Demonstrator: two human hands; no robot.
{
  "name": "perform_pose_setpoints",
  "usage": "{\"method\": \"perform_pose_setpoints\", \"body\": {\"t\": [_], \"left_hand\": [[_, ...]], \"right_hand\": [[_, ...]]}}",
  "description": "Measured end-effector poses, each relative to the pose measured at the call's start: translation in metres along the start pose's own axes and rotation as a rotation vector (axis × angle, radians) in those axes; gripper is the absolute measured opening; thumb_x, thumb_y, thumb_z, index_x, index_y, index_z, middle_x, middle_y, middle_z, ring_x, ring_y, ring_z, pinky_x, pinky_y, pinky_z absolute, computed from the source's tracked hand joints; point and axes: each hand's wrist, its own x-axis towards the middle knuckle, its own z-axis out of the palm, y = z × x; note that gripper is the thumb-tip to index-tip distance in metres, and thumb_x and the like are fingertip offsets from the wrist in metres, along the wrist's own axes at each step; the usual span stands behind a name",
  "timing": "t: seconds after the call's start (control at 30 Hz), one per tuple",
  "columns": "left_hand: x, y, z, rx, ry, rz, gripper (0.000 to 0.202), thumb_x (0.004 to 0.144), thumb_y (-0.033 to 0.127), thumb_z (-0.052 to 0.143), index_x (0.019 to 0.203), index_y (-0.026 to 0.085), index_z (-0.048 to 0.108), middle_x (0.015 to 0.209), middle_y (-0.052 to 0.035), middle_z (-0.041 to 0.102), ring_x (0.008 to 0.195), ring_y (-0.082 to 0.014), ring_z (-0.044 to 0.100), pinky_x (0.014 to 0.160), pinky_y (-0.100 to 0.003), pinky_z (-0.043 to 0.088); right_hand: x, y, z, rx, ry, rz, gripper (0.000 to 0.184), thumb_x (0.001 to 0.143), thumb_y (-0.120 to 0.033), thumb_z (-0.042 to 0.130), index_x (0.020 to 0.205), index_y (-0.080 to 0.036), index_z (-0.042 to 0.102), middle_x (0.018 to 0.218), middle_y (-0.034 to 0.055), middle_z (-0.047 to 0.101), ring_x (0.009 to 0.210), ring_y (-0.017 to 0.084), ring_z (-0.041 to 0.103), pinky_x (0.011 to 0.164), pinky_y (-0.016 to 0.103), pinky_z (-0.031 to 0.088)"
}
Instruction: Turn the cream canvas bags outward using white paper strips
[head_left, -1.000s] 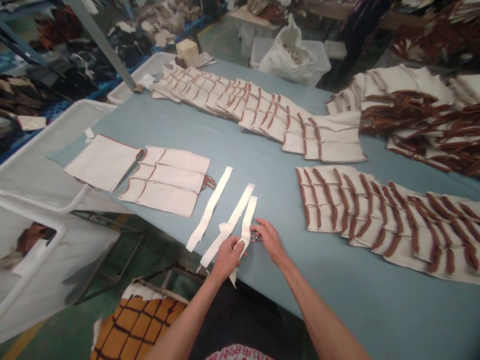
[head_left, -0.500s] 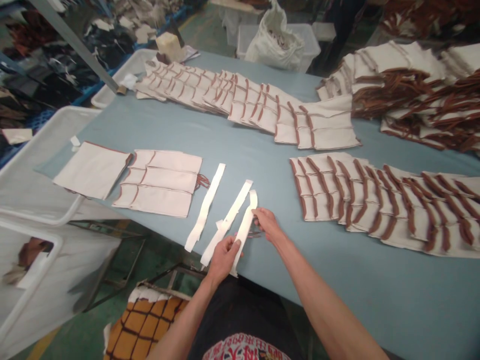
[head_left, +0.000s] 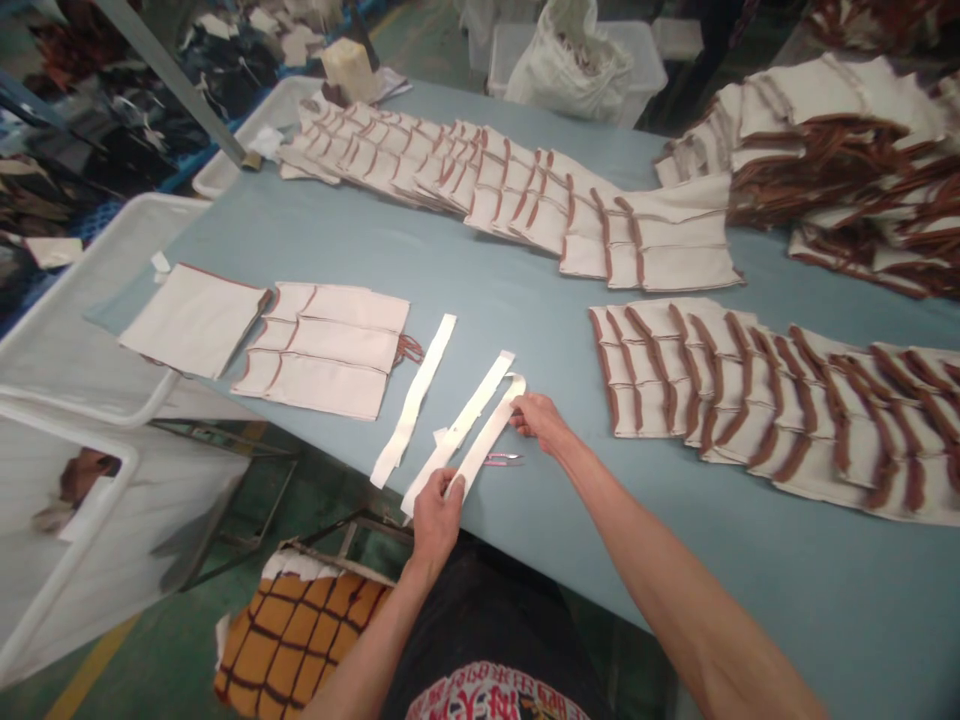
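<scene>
A white strip (head_left: 486, 435) is stretched between my two hands near the table's front edge. My left hand (head_left: 438, 508) pinches its near end, and my right hand (head_left: 536, 418) grips it close to the far end, where the strip curls over. Just left of it lies a second white strip (head_left: 469, 412), with small bits sticking out at its side. Farther left is a third white strip (head_left: 414, 400), flat on the table. Small scissors or thread snips (head_left: 504, 460) with pinkish handles rest on the table between my hands, right of the held strip.
Sewn cream panels with brown edging (head_left: 322, 350) lie at the left. Overlapping rows of such panels run along the back (head_left: 517, 195) and the right (head_left: 780, 400). A tall pile (head_left: 832, 160) stands back right. White bins (head_left: 97, 300) flank the blue-green table (head_left: 675, 560).
My left hand has shifted slightly left, and the held strip now lies straighter and closer to the middle strip. The snips show more fully. The camera view has shifted a little.
</scene>
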Motion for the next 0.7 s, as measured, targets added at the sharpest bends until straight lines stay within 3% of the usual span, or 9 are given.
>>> {"method": "perform_pose_setpoints", "body": {"t": [0.23,0.37,0.47,0.57,0.7], "left_hand": [[-0.034,-0.009,-0.014,0.214,0.153,0.014,0.027,0.094,0.039,0.057,0.104,0.018,0.070,0.092,-0.0091,0.079,0.086,-0.0280,0.075,0.080,-0.037,0.055],[-0.041,0.009,-0.023,0.413,0.188,0.108,0.026,0.096,0.035,0.053,0.107,0.018,0.069,0.103,-0.0143,0.077,0.098,-0.0329,0.072,0.088,-0.044,0.053],[-0.009,0.040,-0.026,0.510,0.063,0.278,0.026,0.101,0.031,0.049,0.112,0.018,0.069,0.107,-0.0135,0.076,0.097,-0.0293,0.072,0.089,-0.041,0.053],[0.053,0.076,-0.016,0.577,-0.162,0.485,0.027,0.103,0.021,0.047,0.119,0.020,0.068,0.113,-0.0116,0.075,0.099,-0.0238,0.071,0.091,-0.038,0.055],[0.128,0.104,0.006,0.667,-0.409,0.674,0.024,0.101,0.033,0.064,0.118,0.016,0.068,0.117,-0.0086,0.071,0.101,-0.0218,0.070,0.092,-0.044,0.059]], "right_hand": [[0.000,0.004,0.005,0.055,-0.032,-0.001,0.034,0.101,-0.035,0.066,0.130,-0.017,0.063,0.128,0.0100,0.066,0.106,0.024,0.069,0.089,0.044,0.061],[-0.002,0.005,0.006,0.088,-0.047,0.002,0.035,0.101,-0.036,0.066,0.131,-0.017,0.063,0.129,0.0103,0.066,0.108,0.025,0.069,0.090,0.045,0.060],[-0.004,0.005,0.006,0.096,-0.043,0.000,0.035,0.101,-0.036,0.066,0.131,-0.017,0.063,0.130,0.0104,0.066,0.108,0.025,0.068,0.091,0.046,0.060],[-0.007,0.004,0.007,0.095,-0.039,-0.009,0.035,0.101,-0.036,0.066,0.131,-0.017,0.063,0.129,0.0103,0.066,0.108,0.025,0.069,0.091,0.046,0.060],[-0.008,0.005,0.008,0.094,-0.027,-0.023,0.035,0.101,-0.036,0.066,0.130,-0.017,0.063,0.129,0.0102,0.066,0.107,0.024,0.069,0.090,0.045,0.060]]}}
